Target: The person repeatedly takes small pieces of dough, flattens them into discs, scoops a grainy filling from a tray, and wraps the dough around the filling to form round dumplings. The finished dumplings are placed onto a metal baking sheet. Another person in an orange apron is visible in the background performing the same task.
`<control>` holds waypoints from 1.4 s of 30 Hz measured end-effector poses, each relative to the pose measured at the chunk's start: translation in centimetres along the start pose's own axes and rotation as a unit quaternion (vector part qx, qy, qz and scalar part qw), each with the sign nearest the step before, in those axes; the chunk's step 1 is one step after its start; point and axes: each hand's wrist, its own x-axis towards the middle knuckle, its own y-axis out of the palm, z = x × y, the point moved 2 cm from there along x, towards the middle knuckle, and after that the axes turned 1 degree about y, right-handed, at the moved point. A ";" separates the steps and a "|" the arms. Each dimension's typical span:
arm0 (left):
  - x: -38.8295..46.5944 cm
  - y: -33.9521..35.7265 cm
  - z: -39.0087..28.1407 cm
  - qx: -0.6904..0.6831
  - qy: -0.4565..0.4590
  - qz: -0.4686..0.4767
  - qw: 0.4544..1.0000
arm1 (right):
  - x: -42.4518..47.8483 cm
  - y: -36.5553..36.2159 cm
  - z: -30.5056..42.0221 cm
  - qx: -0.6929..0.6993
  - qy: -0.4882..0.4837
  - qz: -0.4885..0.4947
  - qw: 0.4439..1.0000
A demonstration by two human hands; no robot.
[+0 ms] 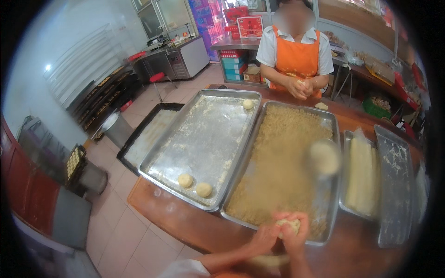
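Over the near edge of a metal tray (335, 222), my left hand (265, 239) and my right hand (296, 232) together hold a piece of pale dough (289, 226). Its underside is hidden by my fingers. Brown crumbly filling (278, 153) covers much of that tray; part of it looks blurred. A round pale thing (325, 158), too blurred to name, shows at the tray's right side. Under my wrists a pale strip, probably dough (269, 260), lies on the wooden table (167, 215). To the left, a larger metal tray (198, 139) bears dough balls (204, 189) and a dusting of flour.
Across the table a person in an orange apron (297, 55) works a dough piece in both hands. Dough lengths (361, 173) lie in a narrow tray at right, beside another metal tray (394, 187). A dark-rimmed baking tray (149, 132) sits behind the left tray.
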 end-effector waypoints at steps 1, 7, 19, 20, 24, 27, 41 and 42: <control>-0.1 0.4 0.4 -0.014 0.033 -0.029 0.999 | -0.2 -0.2 -0.3 0.005 0.021 -0.005 1.000; -0.1 0.6 -2.0 -0.068 0.087 -0.062 0.992 | -0.2 -0.4 0.1 -0.014 -0.001 -0.016 1.000; 0.1 -0.5 -2.7 -0.182 0.142 -0.055 0.971 | 0.1 0.0 0.9 -0.058 -0.009 0.001 0.998; 0.4 -0.7 -3.0 -0.132 0.104 -0.004 0.986 | 0.4 0.2 1.1 -0.062 -0.031 0.009 0.998; 1.5 -1.7 -5.0 -0.064 0.088 0.037 0.993 | 2.1 1.2 2.9 -0.001 0.001 -0.009 1.000; 2.5 -0.8 -5.5 -0.155 0.160 -0.090 0.971 | 3.1 0.5 2.0 0.049 -0.021 -0.037 0.998; 3.6 -1.3 -6.5 -0.057 0.188 -0.104 0.975 | 5.3 -2.2 -0.9 0.118 -0.102 0.050 0.986; 3.6 -1.7 -6.1 -0.058 0.182 -0.100 0.976 | 5.5 1.2 1.1 0.171 -0.052 -0.066 0.982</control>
